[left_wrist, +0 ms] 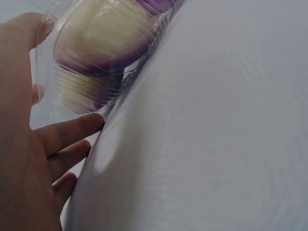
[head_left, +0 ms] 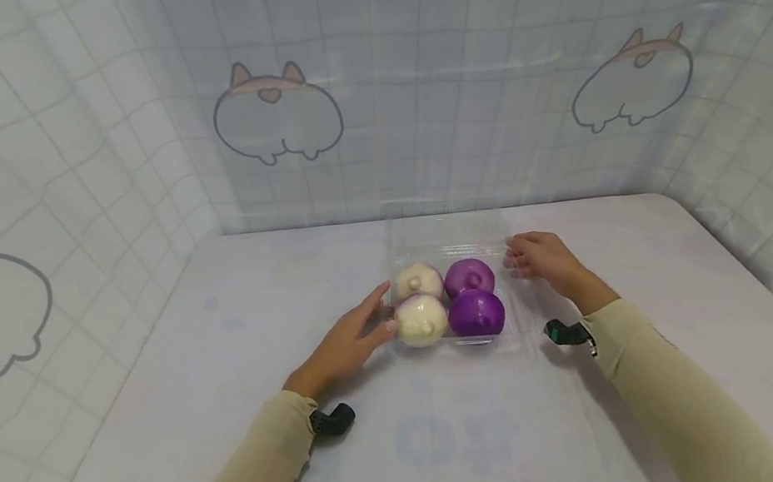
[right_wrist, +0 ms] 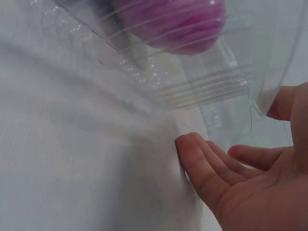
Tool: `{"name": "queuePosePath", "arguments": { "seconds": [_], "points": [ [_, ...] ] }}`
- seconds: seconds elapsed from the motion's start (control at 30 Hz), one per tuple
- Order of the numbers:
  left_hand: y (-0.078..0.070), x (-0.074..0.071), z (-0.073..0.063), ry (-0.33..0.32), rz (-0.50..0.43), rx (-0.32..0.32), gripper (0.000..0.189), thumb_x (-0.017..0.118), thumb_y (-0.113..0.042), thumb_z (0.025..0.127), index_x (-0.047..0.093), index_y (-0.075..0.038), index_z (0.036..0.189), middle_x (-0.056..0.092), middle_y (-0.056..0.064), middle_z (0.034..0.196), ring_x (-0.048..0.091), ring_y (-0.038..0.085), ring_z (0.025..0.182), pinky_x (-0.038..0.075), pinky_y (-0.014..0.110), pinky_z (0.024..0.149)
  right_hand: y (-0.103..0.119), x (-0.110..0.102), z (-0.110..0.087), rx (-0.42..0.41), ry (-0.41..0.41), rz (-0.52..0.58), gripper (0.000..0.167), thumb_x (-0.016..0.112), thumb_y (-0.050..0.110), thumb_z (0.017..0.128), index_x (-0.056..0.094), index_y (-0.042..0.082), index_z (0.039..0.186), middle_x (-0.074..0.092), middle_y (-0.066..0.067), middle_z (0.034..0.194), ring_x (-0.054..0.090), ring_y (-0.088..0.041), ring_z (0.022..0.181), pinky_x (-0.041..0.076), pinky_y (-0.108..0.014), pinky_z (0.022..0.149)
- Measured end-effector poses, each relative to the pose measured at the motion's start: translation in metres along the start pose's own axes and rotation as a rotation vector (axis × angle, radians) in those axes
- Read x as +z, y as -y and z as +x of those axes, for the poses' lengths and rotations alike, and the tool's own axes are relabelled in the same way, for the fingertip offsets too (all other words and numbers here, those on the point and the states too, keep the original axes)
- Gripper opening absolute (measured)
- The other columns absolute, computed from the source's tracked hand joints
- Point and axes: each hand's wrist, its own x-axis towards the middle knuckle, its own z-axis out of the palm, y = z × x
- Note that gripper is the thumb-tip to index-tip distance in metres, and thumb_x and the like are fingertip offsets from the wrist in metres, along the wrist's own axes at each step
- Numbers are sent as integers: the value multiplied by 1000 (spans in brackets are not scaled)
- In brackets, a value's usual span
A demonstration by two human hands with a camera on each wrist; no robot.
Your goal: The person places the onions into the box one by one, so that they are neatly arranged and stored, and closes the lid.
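In the head view a clear plastic clamshell box (head_left: 512, 314) lies on the table with its lid (head_left: 442, 232) folded back. Inside sit two cream-coloured onion-like bulbs (head_left: 424, 321) on the left and two purple onion-like bulbs (head_left: 476, 313) on the right. My left hand (head_left: 345, 340) is at the box's left side, fingers extended and spread, thumb near the front corner. In the left wrist view its fingertips (left_wrist: 94, 122) are beside the ribbed wall. At the right side is my right hand (head_left: 544, 258), its thumb at the rim and fingers (right_wrist: 197, 159) extended low beside the wall.
A white cloth with faint prints covers the table (head_left: 419, 446). Grid-patterned curtains (head_left: 425, 100) with cartoon animal drawings hang behind and along both sides. Dark devices (head_left: 331, 421) are strapped at both wrists.
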Motion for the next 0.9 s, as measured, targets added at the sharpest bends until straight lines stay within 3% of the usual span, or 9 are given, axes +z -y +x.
{"name": "queuePosePath", "arguments": {
  "seconds": [0.27, 0.67, 0.9],
  "points": [
    [-7, -1, 0, 7, -4, 2, 68, 50, -47, 104, 22, -26, 162, 56, 12, 141, 43, 29, 139, 30, 53, 114, 4, 5, 2, -25, 12, 4, 59, 50, 31, 106, 39, -13, 145, 61, -31, 126, 69, -23, 102, 56, -32, 86],
    [-8, 0, -3, -7, -29, -19, 69, 52, -48, 103, 21, -29, 162, 53, 13, 145, 42, 29, 140, 28, 54, 115, 0, 3, 3, -1, 14, -53, 62, 57, 32, 103, 37, 0, 152, 61, -22, 132, 69, -25, 108, 55, -33, 89],
    [-7, 0, -2, -5, -12, -23, 69, 50, -52, 103, 21, -31, 161, 54, 11, 145, 41, 27, 140, 28, 52, 116, -3, 0, 0, -55, 8, 45, 66, 61, 31, 102, 33, 1, 154, 55, -26, 139, 66, -31, 112, 56, -31, 85]
  ]
}}
